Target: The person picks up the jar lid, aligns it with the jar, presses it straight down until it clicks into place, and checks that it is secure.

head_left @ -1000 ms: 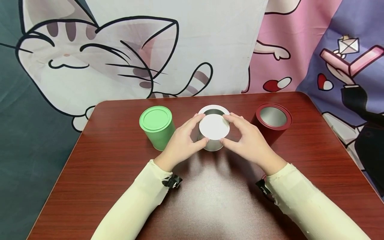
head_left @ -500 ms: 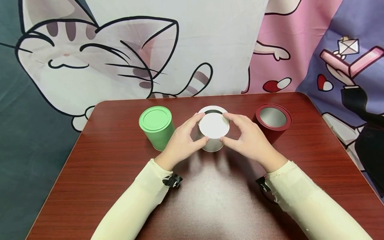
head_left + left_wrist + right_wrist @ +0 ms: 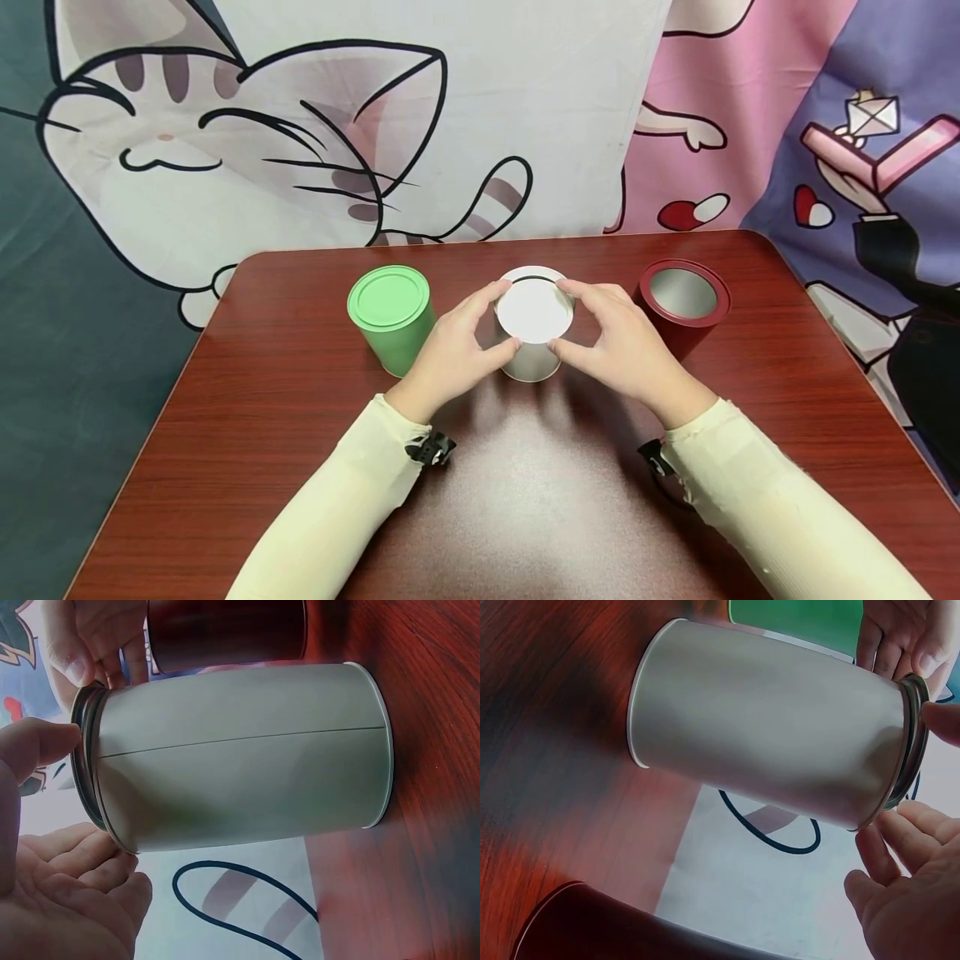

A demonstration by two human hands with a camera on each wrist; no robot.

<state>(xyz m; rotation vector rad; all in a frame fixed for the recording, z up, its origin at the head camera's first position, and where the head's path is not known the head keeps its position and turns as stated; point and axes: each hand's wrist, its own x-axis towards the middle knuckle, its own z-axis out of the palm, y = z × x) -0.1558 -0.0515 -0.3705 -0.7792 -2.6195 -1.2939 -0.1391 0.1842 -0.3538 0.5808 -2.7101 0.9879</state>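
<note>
A white can [image 3: 531, 365] stands upright at the middle of the table, with a round white lid [image 3: 536, 311] at its top. My left hand [image 3: 459, 348] holds the lid's left edge between thumb and fingers. From the other side my right hand [image 3: 626, 350] grips the right edge the same way. In the left wrist view the lid's metal rim [image 3: 84, 761] sits slightly tilted over the can's mouth, with the thumb pressed to its near edge. The right wrist view shows the same rim [image 3: 913, 742] raised a little off the can's top.
To the left a green can [image 3: 392, 321] with a green lid stands close to my left hand. On the right, a dark red can [image 3: 681, 304] with a silvery top stands behind my right hand. Printed cloth [image 3: 555, 108] hangs beyond the brown table [image 3: 285, 400].
The dark gap behind the lid has narrowed to a thin line as the lid settles over the can's opening. Both hands keep their hold and have barely shifted.
</note>
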